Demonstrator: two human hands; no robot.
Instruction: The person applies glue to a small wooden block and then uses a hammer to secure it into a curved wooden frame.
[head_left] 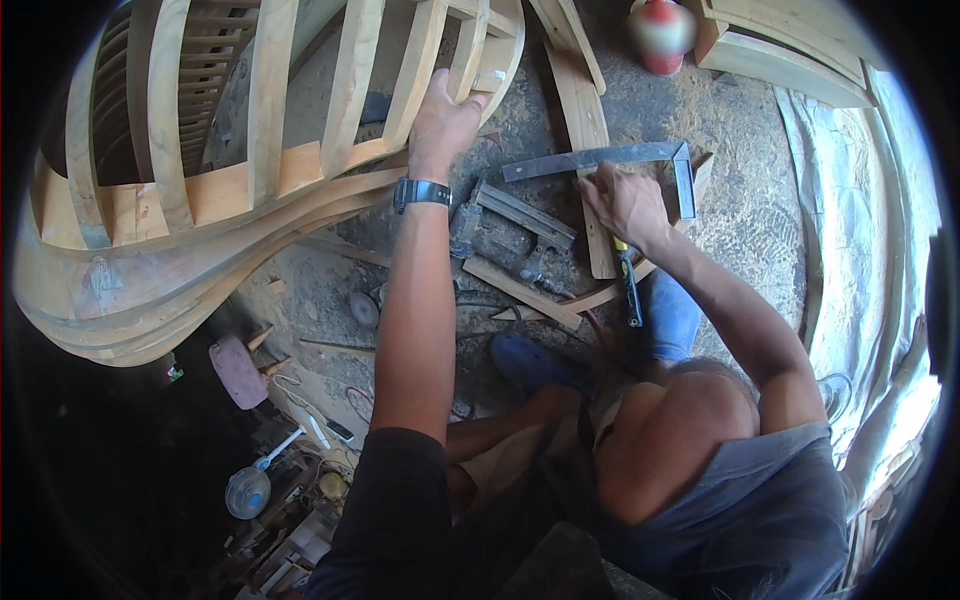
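Wooden frame (300,165) stands upper left. Left hand (445,125), partly curled, meets its rib (412,85); grip unclear. Right hand (630,207) curls over plank (580,110) beside metal square (545,166), contents hidden. Steady the rib; seat the square flat.

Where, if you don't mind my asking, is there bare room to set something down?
The widest free patch is floor between the metal square and the silvery sheet. A smaller one lies between the square and the red-and-white container. It is crowded between the left forearm and right hand, with a metal tool and wood strips.
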